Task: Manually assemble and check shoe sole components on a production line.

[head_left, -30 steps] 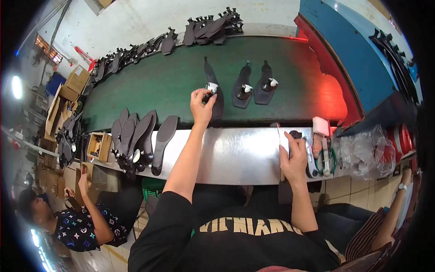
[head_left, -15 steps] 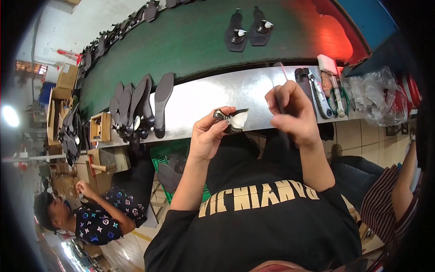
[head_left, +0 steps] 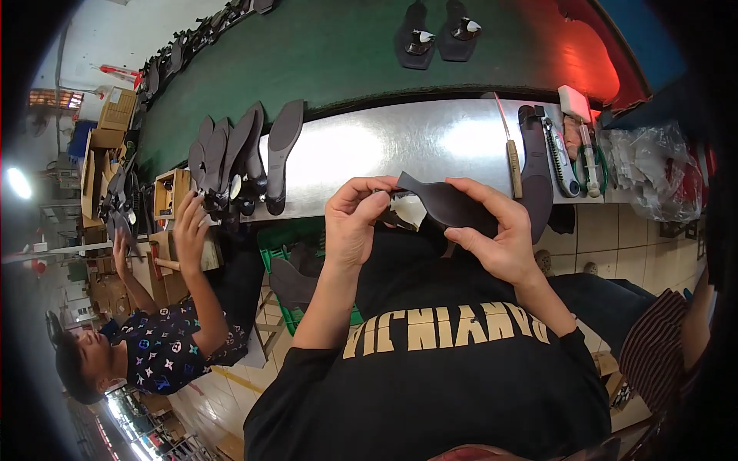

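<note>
My left hand (head_left: 350, 229) pinches a sandal strap (head_left: 407, 212), black and glossy with a white pointed piece on it. In my right hand (head_left: 501, 237) is a dark sandal sole (head_left: 449, 203), gripped between thumb and fingers at its wider end. The sole's narrow end reaches the fingers of my left hand, beside the strap. Both pieces are up in front of my body at the bench's near edge. A thin pointed tool with a wooden handle (head_left: 515, 169) lies on the metal bench (head_left: 377, 138), just beyond my right hand.
Several dark soles (head_left: 238, 150) lean at the bench's left. At right lie another sole (head_left: 536, 173), a utility knife (head_left: 560, 157), a syringe (head_left: 590, 157) and plastic bags (head_left: 653, 169). Two sandals (head_left: 415, 38) sit on the green belt (head_left: 338, 61). A co-worker (head_left: 173, 346) is at left.
My right hand has come down and left to meet my left hand, bringing the sole to the strap. The wooden-handled tool now shows uncovered. The co-worker at left has raised both hands.
</note>
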Motion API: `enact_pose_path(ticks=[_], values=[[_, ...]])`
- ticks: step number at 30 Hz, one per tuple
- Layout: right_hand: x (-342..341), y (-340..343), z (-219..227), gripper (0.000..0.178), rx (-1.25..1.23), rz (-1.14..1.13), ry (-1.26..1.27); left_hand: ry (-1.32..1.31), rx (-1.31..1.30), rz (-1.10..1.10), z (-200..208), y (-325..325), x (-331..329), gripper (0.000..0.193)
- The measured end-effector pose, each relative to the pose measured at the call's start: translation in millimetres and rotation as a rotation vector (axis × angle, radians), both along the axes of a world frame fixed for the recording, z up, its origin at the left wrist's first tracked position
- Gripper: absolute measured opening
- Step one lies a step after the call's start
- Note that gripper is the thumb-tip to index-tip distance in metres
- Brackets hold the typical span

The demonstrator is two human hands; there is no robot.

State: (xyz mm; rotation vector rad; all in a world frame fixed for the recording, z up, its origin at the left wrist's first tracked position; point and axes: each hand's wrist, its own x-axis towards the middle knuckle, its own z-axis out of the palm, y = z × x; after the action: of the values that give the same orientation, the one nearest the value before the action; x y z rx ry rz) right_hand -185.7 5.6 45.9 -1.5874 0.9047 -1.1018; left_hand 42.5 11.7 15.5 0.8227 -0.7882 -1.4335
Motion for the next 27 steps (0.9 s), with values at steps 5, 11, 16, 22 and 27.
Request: enact_pose_path(ticks=[5, 11, 16, 22, 27], values=[[3, 3, -6, 0.044, -0.005, 0.001, -0.004, 0.035, 0.045, 0.049, -10, 0, 2, 0.013], [5, 4, -12, 0.041, 0.020, -0.006, -0.048, 0.177, 0.092, -0.113, 7, -1, -6, 0.025], [5, 5, -17, 0.041, 0.084, 0.014, -0.093, -0.020, 0.053, -0.059, -1, 0, 0, 0.033], [5, 4, -20, 0.041, 0.135, 0.047, -0.138, -0.005, 0.032, -0.090, -1, -1, 0, 0.033], [4, 2, -18, 0.041, 0.139, 0.068, -0.100, -0.004, 0.016, -0.099, -3, -2, -2, 0.033]])
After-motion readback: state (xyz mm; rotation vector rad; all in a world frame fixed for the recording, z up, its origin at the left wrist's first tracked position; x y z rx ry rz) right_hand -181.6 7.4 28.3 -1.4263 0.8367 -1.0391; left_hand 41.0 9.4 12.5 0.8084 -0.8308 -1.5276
